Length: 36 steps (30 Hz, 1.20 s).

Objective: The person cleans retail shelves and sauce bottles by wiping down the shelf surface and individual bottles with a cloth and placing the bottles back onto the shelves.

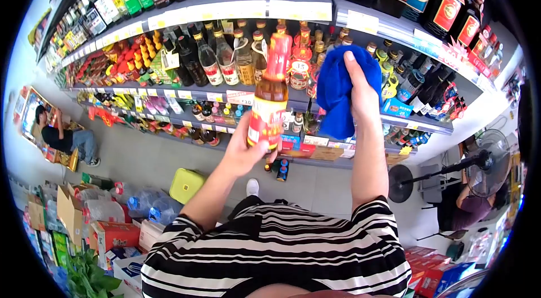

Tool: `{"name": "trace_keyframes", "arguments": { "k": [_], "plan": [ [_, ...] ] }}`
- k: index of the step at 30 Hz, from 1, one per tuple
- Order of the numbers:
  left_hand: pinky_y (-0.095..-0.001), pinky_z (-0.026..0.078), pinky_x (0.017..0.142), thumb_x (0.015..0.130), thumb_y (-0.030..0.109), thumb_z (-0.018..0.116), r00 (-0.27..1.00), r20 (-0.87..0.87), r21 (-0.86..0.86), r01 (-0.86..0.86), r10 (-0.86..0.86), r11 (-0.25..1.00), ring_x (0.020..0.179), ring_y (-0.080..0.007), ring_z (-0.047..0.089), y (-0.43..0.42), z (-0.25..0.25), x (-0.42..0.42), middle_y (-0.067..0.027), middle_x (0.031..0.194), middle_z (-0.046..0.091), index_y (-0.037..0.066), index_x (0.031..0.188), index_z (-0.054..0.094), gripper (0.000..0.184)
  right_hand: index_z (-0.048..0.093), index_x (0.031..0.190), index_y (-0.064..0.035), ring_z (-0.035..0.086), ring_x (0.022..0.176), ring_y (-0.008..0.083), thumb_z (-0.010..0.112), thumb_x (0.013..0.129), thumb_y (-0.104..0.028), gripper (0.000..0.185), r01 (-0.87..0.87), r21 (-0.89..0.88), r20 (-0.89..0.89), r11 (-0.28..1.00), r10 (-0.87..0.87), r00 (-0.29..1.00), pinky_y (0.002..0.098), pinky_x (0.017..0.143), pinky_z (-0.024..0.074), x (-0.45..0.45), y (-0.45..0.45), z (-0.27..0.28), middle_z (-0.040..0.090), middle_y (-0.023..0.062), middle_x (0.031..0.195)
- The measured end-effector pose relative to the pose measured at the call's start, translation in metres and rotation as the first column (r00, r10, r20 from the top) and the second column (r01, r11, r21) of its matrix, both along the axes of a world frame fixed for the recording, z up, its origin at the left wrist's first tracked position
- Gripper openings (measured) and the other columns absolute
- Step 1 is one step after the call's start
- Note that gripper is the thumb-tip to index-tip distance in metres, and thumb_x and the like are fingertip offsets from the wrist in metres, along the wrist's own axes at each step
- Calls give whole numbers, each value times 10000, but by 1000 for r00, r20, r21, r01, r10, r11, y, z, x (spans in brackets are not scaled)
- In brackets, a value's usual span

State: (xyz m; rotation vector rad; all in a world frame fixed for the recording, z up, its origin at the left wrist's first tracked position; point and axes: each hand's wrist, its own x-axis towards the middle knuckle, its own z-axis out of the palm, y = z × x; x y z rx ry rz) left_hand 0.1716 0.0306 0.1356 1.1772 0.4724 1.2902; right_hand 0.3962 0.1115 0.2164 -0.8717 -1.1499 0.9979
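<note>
My left hand (246,149) is closed round the lower part of a glass bottle (270,107) with amber liquid, a red-wrapped neck and a red and yellow label. The bottle stands nearly upright in front of the shelves, its top slightly blurred. To the right, my right hand (363,87) grips a bunched blue cloth (340,92), thumb on top and the other fingers hidden behind it. Cloth and bottle are apart. Behind them, the middle shelf (186,94) bears rows of bottles (211,61).
Dark bottles line the upper shelf (298,9). A yellow-green stool (187,185) stands on the floor at lower left, near boxes (115,234) and large plastic bottles. A fan (486,161) is at right. One person (67,137) sits far left, another (465,208) at right.
</note>
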Motion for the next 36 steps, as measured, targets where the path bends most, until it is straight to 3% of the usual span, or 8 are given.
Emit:
{"name": "trace_keyframes", "arguments": {
  "k": [10, 17, 22, 23, 24, 28, 32, 36],
  "plan": [
    [-262, 429, 435, 816, 369, 650, 938, 216, 57, 265, -271, 962, 698, -205, 589, 61, 35, -33, -160, 1005, 558, 16, 1258, 347, 642, 601, 1102, -19, 567, 869, 75, 607, 889, -296, 349, -336, 185, 444, 923, 226, 867, 254, 759, 475, -70, 36, 103, 640, 14, 973],
    [-257, 439, 449, 868, 314, 579, 810, 241, 138, 517, -535, 845, 784, -215, 608, 98, 43, -53, -171, 1053, 555, 18, 1312, 297, 604, 635, 882, -14, 548, 723, 67, 643, 843, -284, 272, -313, 270, 709, 911, 31, 704, 252, 659, 465, -96, 57, 131, 632, 13, 781],
    [-302, 501, 701, 960, 281, 437, 954, 82, -11, 291, -290, 957, 981, -240, 599, 117, 49, -72, -159, 1190, 537, 14, 1264, 395, 407, 626, 973, -18, 561, 768, 70, 639, 849, -310, 318, -134, 519, 596, 844, -245, 765, 245, 690, 474, -96, 71, 172, 638, 41, 849],
    [-306, 500, 710, 960, 280, 436, 963, 31, -25, 270, -269, 963, 984, -237, 597, 119, 43, -78, -153, 1186, 540, 13, 1255, 409, 398, 584, 1146, -39, 599, 946, 146, 660, 834, -380, 469, -90, 433, 635, 897, -233, 736, 299, 847, 479, -93, 77, 186, 639, 70, 1032],
    [-311, 499, 718, 960, 278, 435, 968, -23, -35, 248, -249, 968, 987, -235, 596, 121, 36, -84, -148, 1182, 543, 13, 1245, 422, 390, 592, 864, -35, 512, 703, 100, 588, 892, -228, 195, -87, 592, 637, 801, -399, 660, 279, 660, 435, -104, 75, 207, 550, -5, 743],
    [-287, 489, 698, 959, 260, 449, 985, -72, -126, 147, -157, 981, 942, -204, 607, 120, -11, -103, -106, 1114, 575, 20, 1160, 492, 316, 592, 823, -34, 522, 686, 117, 609, 871, -263, 234, -55, 704, 613, 709, -566, 551, 293, 642, 434, -101, 131, 233, 566, 4, 722],
    [-280, 486, 706, 955, 250, 471, 959, -264, -229, 44, -105, 973, 922, -180, 609, 109, -64, -126, -74, 1073, 588, 38, 1090, 523, 257, 609, 905, -57, 535, 811, 131, 561, 888, -422, 369, -75, 511, 715, 856, -375, 590, 304, 761, 433, -93, 229, 228, 605, 45, 825],
    [-271, 476, 704, 932, 286, 522, 914, -401, -376, -107, -57, 920, 881, -156, 609, 88, -122, -157, -51, 1014, 608, 61, 1069, 535, 264, 621, 942, -57, 543, 867, 158, 509, 887, -514, 474, -18, 395, 838, 918, -352, 417, 325, 817, 427, -90, 315, 213, 625, 80, 898]
  ]
}}
